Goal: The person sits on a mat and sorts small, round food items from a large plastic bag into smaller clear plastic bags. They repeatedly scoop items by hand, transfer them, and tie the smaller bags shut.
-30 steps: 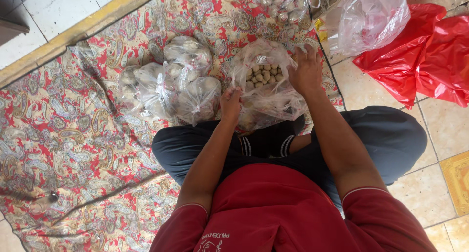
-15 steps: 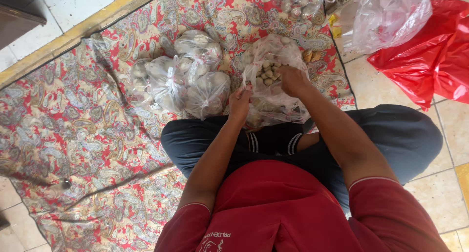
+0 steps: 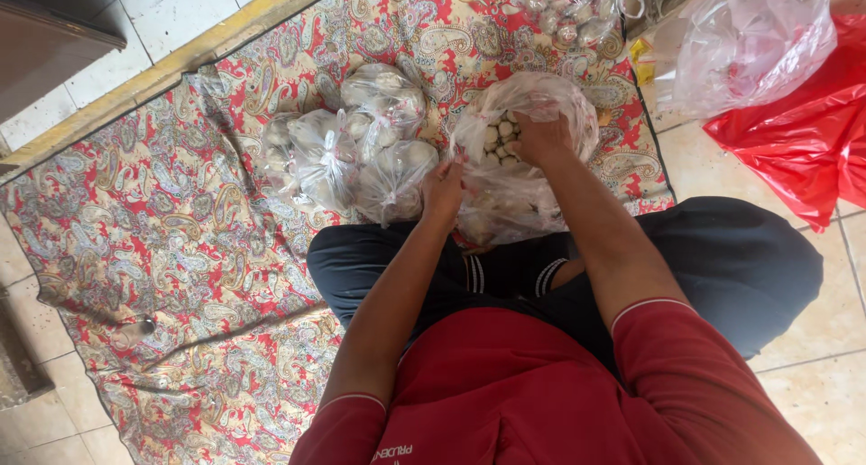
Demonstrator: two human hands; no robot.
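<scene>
The right hand (image 3: 541,138) has moved down into the big clear plastic bag of small pale round things (image 3: 523,158) on the red patterned cloth (image 3: 162,248), fingers curled inside. The left hand (image 3: 442,187) pinches its edge.

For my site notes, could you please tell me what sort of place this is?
Probably a home or small shop floor: pale floor tiles, a patterned cloth spread on them, and tied clear bags of small pale round items.

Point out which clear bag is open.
The large clear bag both hands grip: its mouth shows pale round pieces inside. The smaller bags left of it are knotted shut.
</scene>
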